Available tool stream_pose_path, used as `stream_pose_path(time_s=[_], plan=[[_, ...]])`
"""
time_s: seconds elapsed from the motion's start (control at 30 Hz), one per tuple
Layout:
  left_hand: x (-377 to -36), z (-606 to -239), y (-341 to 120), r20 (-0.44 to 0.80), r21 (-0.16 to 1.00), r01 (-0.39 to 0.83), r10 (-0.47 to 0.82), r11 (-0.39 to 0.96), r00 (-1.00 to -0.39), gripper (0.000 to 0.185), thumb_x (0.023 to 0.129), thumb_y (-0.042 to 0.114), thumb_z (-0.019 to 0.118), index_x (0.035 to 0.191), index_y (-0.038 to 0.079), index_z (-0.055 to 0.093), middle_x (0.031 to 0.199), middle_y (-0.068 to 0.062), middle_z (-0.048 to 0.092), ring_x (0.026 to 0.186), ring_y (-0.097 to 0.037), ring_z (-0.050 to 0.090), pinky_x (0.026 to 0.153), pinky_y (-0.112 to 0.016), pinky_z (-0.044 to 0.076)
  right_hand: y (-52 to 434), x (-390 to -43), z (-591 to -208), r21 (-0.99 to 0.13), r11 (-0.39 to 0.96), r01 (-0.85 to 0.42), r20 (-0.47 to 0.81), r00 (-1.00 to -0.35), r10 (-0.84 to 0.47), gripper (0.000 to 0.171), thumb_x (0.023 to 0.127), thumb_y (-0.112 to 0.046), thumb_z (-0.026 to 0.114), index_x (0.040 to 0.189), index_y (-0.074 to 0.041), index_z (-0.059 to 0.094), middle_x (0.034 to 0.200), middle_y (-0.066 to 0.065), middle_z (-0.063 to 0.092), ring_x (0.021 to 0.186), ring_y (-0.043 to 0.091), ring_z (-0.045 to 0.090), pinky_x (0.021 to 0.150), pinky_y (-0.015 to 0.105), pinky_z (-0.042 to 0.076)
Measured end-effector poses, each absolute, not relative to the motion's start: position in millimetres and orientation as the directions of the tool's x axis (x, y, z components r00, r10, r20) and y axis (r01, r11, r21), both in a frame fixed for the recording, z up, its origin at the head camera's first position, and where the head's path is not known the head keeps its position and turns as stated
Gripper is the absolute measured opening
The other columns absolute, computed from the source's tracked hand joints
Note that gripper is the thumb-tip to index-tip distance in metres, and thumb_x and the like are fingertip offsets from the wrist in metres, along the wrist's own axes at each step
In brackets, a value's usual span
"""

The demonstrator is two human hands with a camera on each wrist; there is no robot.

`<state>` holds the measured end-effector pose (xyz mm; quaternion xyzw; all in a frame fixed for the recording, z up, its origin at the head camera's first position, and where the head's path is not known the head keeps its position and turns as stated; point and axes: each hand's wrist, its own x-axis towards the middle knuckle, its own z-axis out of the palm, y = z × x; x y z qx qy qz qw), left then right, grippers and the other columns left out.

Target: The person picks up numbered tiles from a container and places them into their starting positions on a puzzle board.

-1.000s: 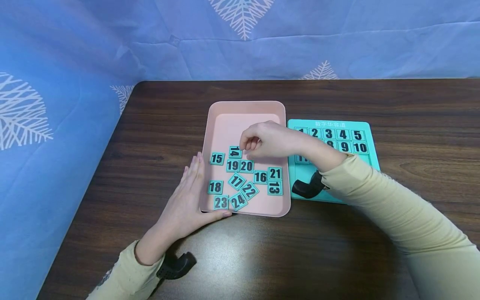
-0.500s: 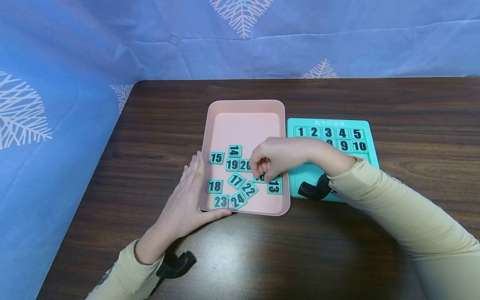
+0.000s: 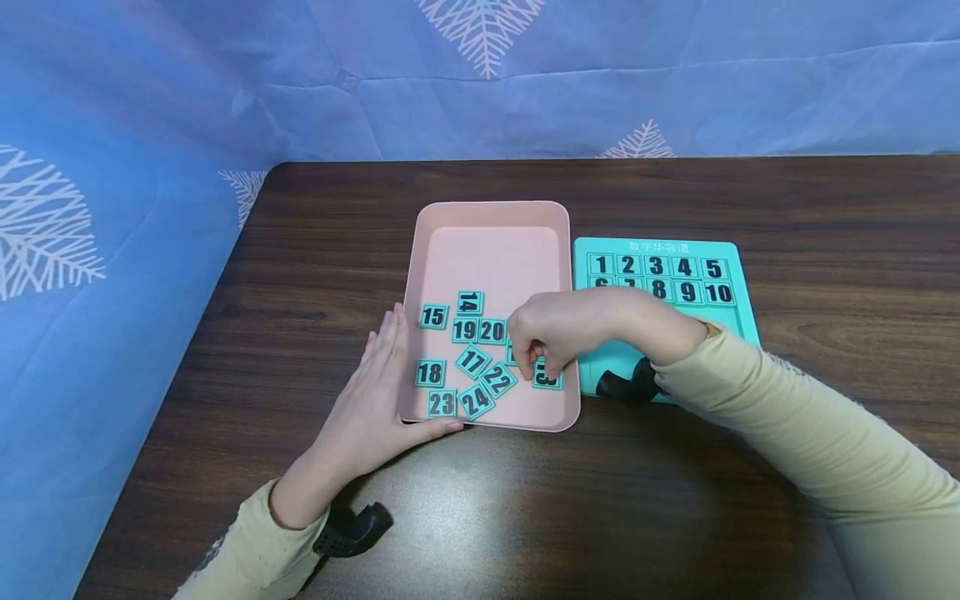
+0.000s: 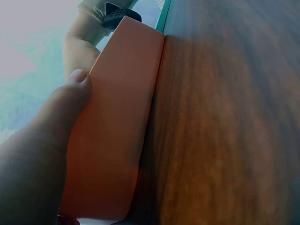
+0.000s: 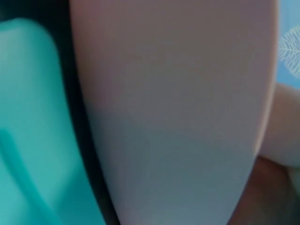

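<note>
A: Item one, left of centre in the head view: the left hand (image 3: pixel 371 400). How was it recorded?

B: It was laid flat against the outer left wall of the pink tray (image 3: pixel 487 221), fingers straight, thumb along the lower rim, nothing gripped. In the left wrist view the thumb (image 4: pixel 75 89) was pressed to the tray wall (image 4: pixel 117 126). The tray was judged to be best kept braced this way, so that it would not slide on the dark wooden table (image 3: pixel 300 250).

A: Item two, the loose stock inside the tray?

B: Teal numbered tiles were scattered across its lower half: tile 15 (image 3: pixel 433 316) and tile 18 (image 3: pixel 431 372) at the left, tile 14 (image 3: pixel 469 302) above tile 19 (image 3: pixel 465 330), and tile 24 (image 3: pixel 477 402) near the lower rim.

A: Item three, centre-right?

B: The right hand (image 3: pixel 555 325) was curled downward over the lower right corner of the tray, fingertips (image 3: pixel 546 367) closed together on a half-hidden tile (image 3: pixel 547 380) lying there, its number covered. The pinch was judged best taken at the tile's edges and lifted straight up, so that neighbouring tiles would not be disturbed.

A: Item four, far right?

B: The teal number board (image 3: pixel 731 312) was noted just beside the tray, its upper rows filled, tile 5 (image 3: pixel 714 268) and tile 10 (image 3: pixel 718 292) at their right ends. The right wrist view was too blurred to be used.
</note>
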<state>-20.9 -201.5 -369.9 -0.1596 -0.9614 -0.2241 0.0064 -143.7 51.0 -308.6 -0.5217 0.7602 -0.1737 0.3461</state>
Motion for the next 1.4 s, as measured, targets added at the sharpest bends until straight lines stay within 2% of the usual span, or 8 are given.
stream_pose_path(time_s=[0.27, 0.6, 0.73, 0.93, 1.07, 1.2, 1.3, 1.4], plan=[[-20.3, -368.9, -201.1, 0.069, 0.425, 0.301, 0.3, 0.854, -0.951, 0.128, 0.069, 0.076, 0.063, 0.152, 0.01, -0.007, 0.16, -0.008, -0.003, 0.145, -0.017, -0.004, 0.117, -0.042, 0.009, 52.1, -143.2, -310.4, -0.663, 0.393, -0.637, -0.321, -0.233, -0.918, 0.018, 0.075, 0.003, 0.078, 0.076, -0.013, 0.069, 0.077, -0.004, 0.056, 0.069, 0.011, 0.049, 0.057, 0.025, 0.046], [-20.1, -368.5, -201.3, 0.071, 0.434, 0.3, 0.299, 0.85, -0.951, 0.128, 0.069, 0.076, 0.064, 0.152, 0.01, -0.008, 0.16, -0.007, -0.003, 0.145, -0.017, -0.004, 0.117, -0.043, 0.01, 59.9, -143.8, -305.5, -0.71, 0.429, -0.558, -0.319, -0.287, -0.903, 0.019, 0.08, -0.004, 0.075, 0.081, -0.012, 0.059, 0.069, -0.003, 0.05, 0.063, 0.013, 0.05, 0.055, 0.028, 0.047], [-20.1, -368.3, -201.2, 0.068, 0.434, 0.296, 0.296, 0.851, -0.953, 0.128, 0.069, 0.076, 0.064, 0.152, 0.011, -0.008, 0.16, -0.007, -0.003, 0.145, -0.016, -0.004, 0.117, -0.043, 0.01, 64.2, -144.2, -304.2, -0.737, 0.417, -0.532, -0.272, -0.331, -0.904, 0.016, 0.086, -0.005, 0.068, 0.086, -0.011, 0.054, 0.072, -0.002, 0.049, 0.062, 0.014, 0.05, 0.057, 0.028, 0.045], [-20.4, -368.0, -200.9, 0.06, 0.432, 0.288, 0.291, 0.855, -0.955, 0.128, 0.069, 0.076, 0.064, 0.153, 0.012, -0.008, 0.16, -0.006, -0.003, 0.145, -0.016, -0.004, 0.116, -0.044, 0.011, 73.4, -144.9, -302.2, -0.728, 0.39, -0.564, -0.185, -0.386, -0.904, 0.018, 0.09, -0.004, 0.059, 0.103, -0.015, 0.061, 0.081, -0.003, 0.05, 0.074, 0.014, 0.049, 0.063, 0.029, 0.046], [-20.8, -368.1, -201.3, 0.074, 0.437, 0.299, 0.297, 0.848, -0.952, 0.127, 0.069, 0.075, 0.065, 0.153, 0.011, -0.007, 0.16, -0.007, -0.002, 0.145, -0.017, -0.003, 0.117, -0.043, 0.01, 81.8, -145.1, -298.5, -0.727, 0.403, -0.556, -0.167, -0.426, -0.889, 0.017, 0.09, -0.002, 0.057, 0.1, -0.016, 0.061, 0.083, -0.002, 0.051, 0.077, 0.015, 0.05, 0.065, 0.031, 0.046], [-21.3, -368.4, -201.7, 0.084, 0.442, 0.307, 0.302, 0.843, -0.95, 0.127, 0.069, 0.075, 0.065, 0.153, 0.011, -0.006, 0.16, -0.007, -0.002, 0.145, -0.019, -0.002, 0.117, -0.043, 0.01, 93.2, -144.7, -294.0, -0.721, 0.451, -0.526, -0.162, -0.505, -0.848, 0.015, 0.089, -0.003, 0.056, 0.094, -0.016, 0.055, 0.077, 0.0, 0.048, 0.069, 0.015, 0.047, 0.063, 0.031, 0.043], [-21.4, -368.7, -201.6, 0.079, 0.44, 0.305, 0.301, 0.845, -0.95, 0.127, 0.069, 0.075, 0.065, 0.153, 0.011, -0.006, 0.16, -0.007, -0.002, 0.145, -0.019, -0.002, 0.117, -0.043, 0.01, 103.0, -145.2, -292.2, -0.72, 0.468, -0.512, -0.147, -0.547, -0.824, 0.023, 0.09, -0.003, 0.055, 0.107, -0.018, 0.061, 0.079, 0.001, 0.048, 0.066, 0.015, 0.046, 0.062, 0.031, 0.042], [-21.4, -369.2, -201.1, 0.074, 0.438, 0.301, 0.3, 0.847, -0.951, 0.127, 0.069, 0.075, 0.064, 0.153, 0.011, -0.006, 0.16, -0.007, -0.002, 0.145, -0.018, -0.003, 0.117, -0.043, 0.01, 112.6, -146.5, -291.9, -0.727, 0.464, -0.506, -0.134, -0.558, -0.819, 0.039, 0.092, -0.001, 0.053, 0.125, -0.02, 0.061, 0.093, -0.001, 0.055, 0.065, 0.014, 0.045, 0.061, 0.03, 0.043]])
